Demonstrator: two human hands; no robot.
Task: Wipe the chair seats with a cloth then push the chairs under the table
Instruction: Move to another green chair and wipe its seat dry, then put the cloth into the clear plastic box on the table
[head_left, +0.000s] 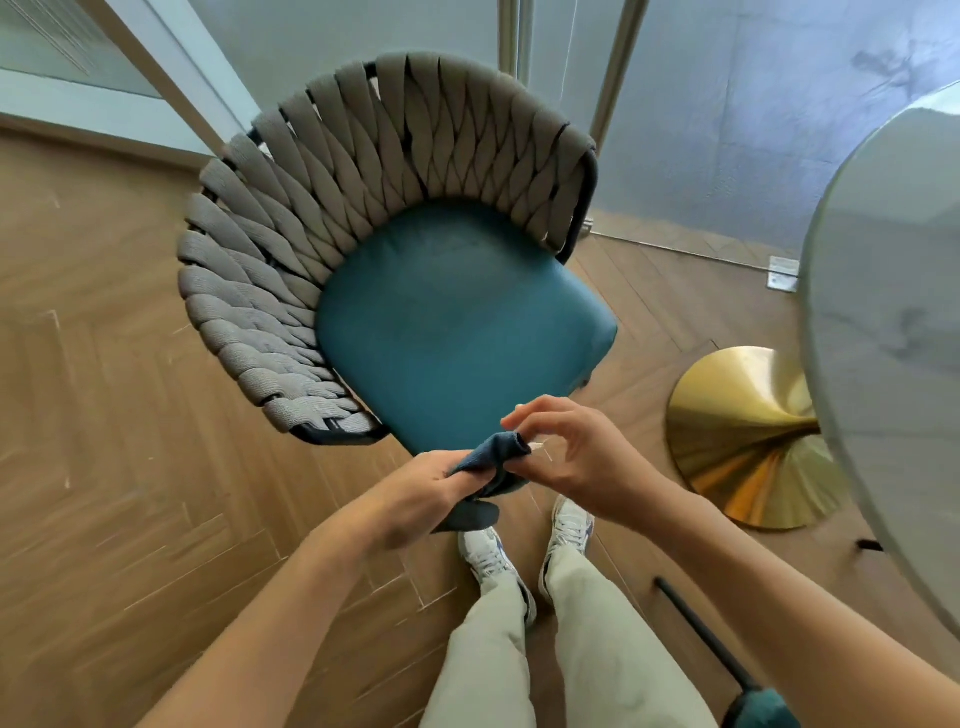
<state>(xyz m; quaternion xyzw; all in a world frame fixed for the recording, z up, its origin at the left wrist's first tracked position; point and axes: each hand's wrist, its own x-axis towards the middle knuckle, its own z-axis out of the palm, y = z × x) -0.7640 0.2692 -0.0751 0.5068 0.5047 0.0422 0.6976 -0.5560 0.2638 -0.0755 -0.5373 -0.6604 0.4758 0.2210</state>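
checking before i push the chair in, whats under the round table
Under the table a gold cone-shaped base stands on the wood floor. The tabletop covers the base's far side and its column, so those cannot be seen.

The chair (395, 260) stands in front of me, its seat (457, 332) facing me and its backrest (322, 208) curving round the far and left sides. The table (893, 312) is to my right, its base (748, 436) on the floor (104, 415) beside the chair. My feet (524, 545) stand just before the seat.
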